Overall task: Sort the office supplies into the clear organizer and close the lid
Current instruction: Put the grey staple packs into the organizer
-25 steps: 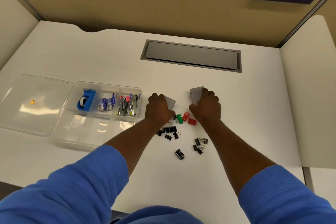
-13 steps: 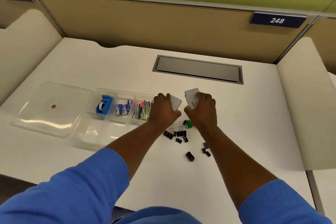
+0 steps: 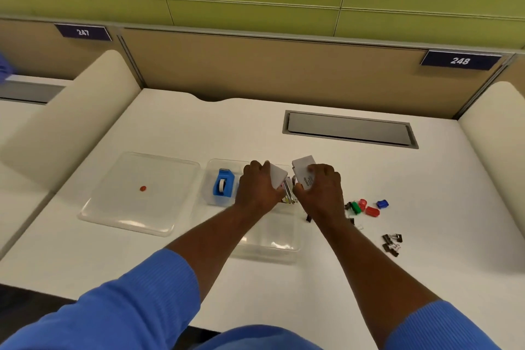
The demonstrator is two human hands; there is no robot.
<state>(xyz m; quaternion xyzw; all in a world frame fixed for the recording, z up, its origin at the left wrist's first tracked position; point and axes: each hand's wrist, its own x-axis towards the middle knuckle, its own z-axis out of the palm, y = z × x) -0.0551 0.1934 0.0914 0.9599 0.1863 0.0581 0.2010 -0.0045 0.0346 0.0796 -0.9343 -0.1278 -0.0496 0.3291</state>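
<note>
Hands meet above the far side of a clear plastic compartment organizer (image 3: 272,239) on a white desk (image 3: 369,179). The left hand (image 3: 260,190) curls its fingers around a small plain white box (image 3: 278,176). The right hand (image 3: 319,193) wraps thumb and fingers round a second small white box with dark print (image 3: 304,172). Both boxes hang just beside each other over the organizer's far right part. A blue tape dispenser (image 3: 224,186) stands in the organizer's far left compartment. The clear flat lid (image 3: 119,207) lies open just left of the organizer. Right of the organizer lie coloured plastic clips (image 3: 372,211) and, nearer the person, black binder clips (image 3: 392,243).
</note>
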